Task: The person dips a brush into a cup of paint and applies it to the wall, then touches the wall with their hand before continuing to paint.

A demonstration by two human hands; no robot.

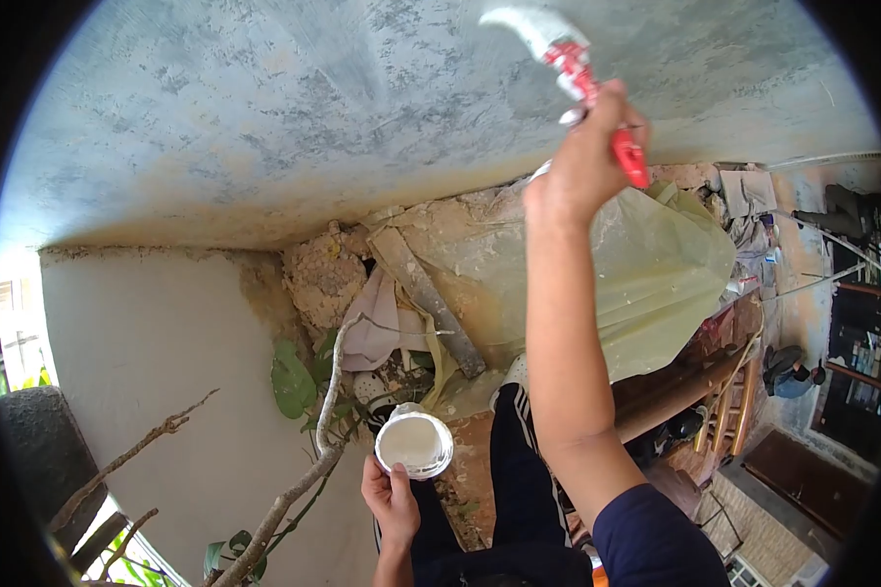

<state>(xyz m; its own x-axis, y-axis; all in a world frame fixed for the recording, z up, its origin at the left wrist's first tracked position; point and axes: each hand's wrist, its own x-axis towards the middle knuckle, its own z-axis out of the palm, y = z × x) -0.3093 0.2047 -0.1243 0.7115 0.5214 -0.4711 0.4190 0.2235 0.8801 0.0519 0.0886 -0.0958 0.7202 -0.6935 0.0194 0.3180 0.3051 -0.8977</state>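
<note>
My right hand [589,147] is raised at the upper middle, its fingers wrapped round the red handle of a paintbrush [570,67]. White paint covers the bristles and smears part of the handle. The brush overlaps the mottled grey-blue wall [313,88] in this view. Lower down, in front of my legs, my left hand [394,501] grips a small round white cup of paint [413,445], thumb on the near rim. Off-white paint shows inside the cup, and its rim is coated too.
Bare branches [308,474] with green leaves reach up near my left hand. A pale plastic sheet [656,284], a plank [426,303] and rubble [325,279] lie along the wall's foot. Right, there is a wooden ladder [729,406], and a person in blue [791,377] farther off.
</note>
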